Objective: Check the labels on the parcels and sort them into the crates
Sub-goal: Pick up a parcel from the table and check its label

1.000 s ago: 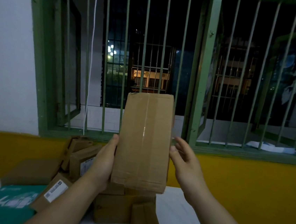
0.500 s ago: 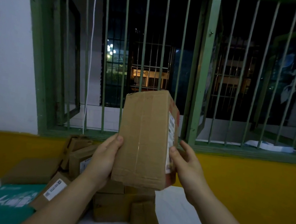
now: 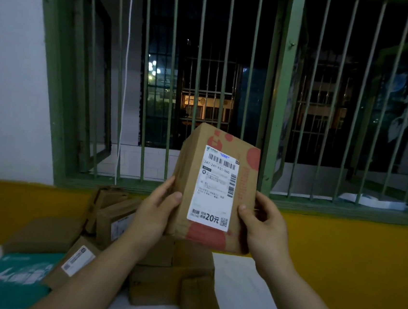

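I hold a brown cardboard parcel [image 3: 242, 191] with red print upright in front of me, above the table. Its white shipping label [image 3: 215, 188] with barcodes faces me. My left hand [image 3: 156, 212] grips the parcel's left side, thumb on the front. My right hand [image 3: 263, 226] grips the right side, thumb on the front edge. No crate is in view.
A pile of several cardboard parcels [image 3: 115, 223] lies on the white table [image 3: 246, 297] below my hands, with a teal package [image 3: 8, 282] at the front left. A yellow wall [image 3: 363, 259] and a green barred window [image 3: 280, 87] stand behind the table.
I have turned the parcel with both hands, so the plain taped side swung away to the left and the labelled face now points at me.
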The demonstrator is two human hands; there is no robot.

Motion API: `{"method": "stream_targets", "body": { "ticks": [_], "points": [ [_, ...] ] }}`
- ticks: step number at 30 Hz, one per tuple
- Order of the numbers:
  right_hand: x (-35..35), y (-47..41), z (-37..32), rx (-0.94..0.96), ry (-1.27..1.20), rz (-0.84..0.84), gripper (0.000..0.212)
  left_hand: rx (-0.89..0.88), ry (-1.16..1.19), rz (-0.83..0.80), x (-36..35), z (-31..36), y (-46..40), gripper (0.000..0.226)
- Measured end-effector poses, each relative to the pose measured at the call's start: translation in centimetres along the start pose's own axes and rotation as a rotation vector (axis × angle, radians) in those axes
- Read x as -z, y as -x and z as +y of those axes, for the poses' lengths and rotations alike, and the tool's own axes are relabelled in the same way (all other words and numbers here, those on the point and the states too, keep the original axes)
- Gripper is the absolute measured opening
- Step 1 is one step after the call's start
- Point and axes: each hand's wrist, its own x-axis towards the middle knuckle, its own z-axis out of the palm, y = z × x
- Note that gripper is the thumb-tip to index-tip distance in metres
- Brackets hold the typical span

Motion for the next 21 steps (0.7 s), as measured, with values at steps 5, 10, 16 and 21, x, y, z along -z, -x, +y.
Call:
{"method": "stream_targets", "body": {
  "ticks": [5,10,16,21],
  "points": [
    [-0.13,0.19,-0.25,0.100,0.032,0.015,0.034,0.043,-0.009,-0.031,-0.05,-0.05,0.18,0.052],
    [0.02,0.29,-0.39,0.142,0.045,0.006,0.033,0.049,0.036,-0.008,0.13,-0.38,0.26,0.050],
    [0.09,0.27,-0.66,0.181,0.055,0.002,0.036,0.025,0.091,0.012,0.10,-0.41,0.15,0.038],
    [0.05,0.30,-0.73,0.197,0.002,-0.006,0.032,0.054,0.146,0.042,0.11,-0.74,0.18,0.035]
  ]
}}
